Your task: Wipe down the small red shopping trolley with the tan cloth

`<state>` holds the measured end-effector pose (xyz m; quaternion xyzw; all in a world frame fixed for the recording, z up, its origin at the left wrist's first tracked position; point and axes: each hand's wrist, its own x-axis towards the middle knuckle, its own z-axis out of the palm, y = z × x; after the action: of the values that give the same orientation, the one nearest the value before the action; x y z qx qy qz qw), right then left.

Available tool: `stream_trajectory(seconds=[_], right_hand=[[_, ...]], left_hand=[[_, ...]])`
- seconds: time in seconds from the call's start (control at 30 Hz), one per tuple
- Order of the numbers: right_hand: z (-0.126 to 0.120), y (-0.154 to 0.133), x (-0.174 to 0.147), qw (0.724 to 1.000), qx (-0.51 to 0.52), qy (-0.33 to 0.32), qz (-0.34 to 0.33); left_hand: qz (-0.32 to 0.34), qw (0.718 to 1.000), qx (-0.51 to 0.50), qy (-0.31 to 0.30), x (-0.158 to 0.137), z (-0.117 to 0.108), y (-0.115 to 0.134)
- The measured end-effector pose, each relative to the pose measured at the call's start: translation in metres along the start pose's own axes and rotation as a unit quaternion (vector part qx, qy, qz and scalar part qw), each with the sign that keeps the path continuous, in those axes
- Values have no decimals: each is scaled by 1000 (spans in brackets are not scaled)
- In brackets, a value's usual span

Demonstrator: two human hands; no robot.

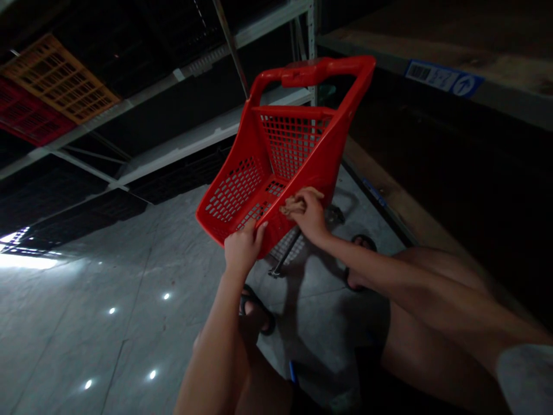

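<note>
A red plastic shopping cart [298,170] with grid-holed walls stands in front of me, its handle at the far end. My left hand [242,249] grips the near rim of its basket, fingers over the edge and thumb on the outer side. With my right hand [309,216] I press a crumpled tan cloth [294,206] against the cart's outer side wall, fingers closed around it. The part of the cloth under my palm is hidden. Through the basket's holes I see no goods inside.
Metal shelving [190,147] runs along the left, with a yellow crate [60,78] and a red crate [30,115] on it. A wooden shelf with a blue-and-white label [443,78] borders the right. My sandalled feet are on the grey concrete floor [129,340] close to the cart.
</note>
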<state>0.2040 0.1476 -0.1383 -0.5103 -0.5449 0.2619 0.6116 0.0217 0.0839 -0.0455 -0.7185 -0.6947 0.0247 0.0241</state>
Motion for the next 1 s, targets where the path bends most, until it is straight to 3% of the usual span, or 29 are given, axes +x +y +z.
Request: stream_trajectory(seconds=[0.13, 0.23, 0.33, 0.4, 0.47, 0.57, 0.67, 0.77, 0.83, 0.9, 1.0], right_hand=[[-39, 18, 87, 973, 20, 228, -29], [-48, 28, 109, 968, -28, 250, 15], [-15, 14, 51, 988, -37, 143, 38], [19, -5, -11, 999, -43, -3, 11], [46, -26, -63, 988, -10, -154, 2], [57, -46, -91, 979, 11, -200, 27], [32, -43, -51, 993, 32, -99, 56], [-2, -19, 23, 993, 43, 93, 63], [-17, 1, 65, 982, 15, 184, 38], [-20, 14, 81, 977, -22, 205, 45], [-1, 9, 43, 986, -53, 151, 55]], left_hand=[[73, 994, -79, -9, 2, -3, -11], [143, 976, -165, -22, 8, 0, -26], [127, 970, -208, 6, 15, 4, -35], [87, 974, -204, 36, 17, 7, -35], [58, 979, -191, 52, 17, 7, -31], [36, 983, -175, 51, 15, 6, -21], [34, 985, -168, 27, 10, 4, -10], [39, 983, -178, 6, 7, 2, -1], [62, 978, -198, 4, 6, 2, 0], [102, 969, -224, 13, 7, 1, -4], [123, 962, -239, 34, 13, 1, -20]])
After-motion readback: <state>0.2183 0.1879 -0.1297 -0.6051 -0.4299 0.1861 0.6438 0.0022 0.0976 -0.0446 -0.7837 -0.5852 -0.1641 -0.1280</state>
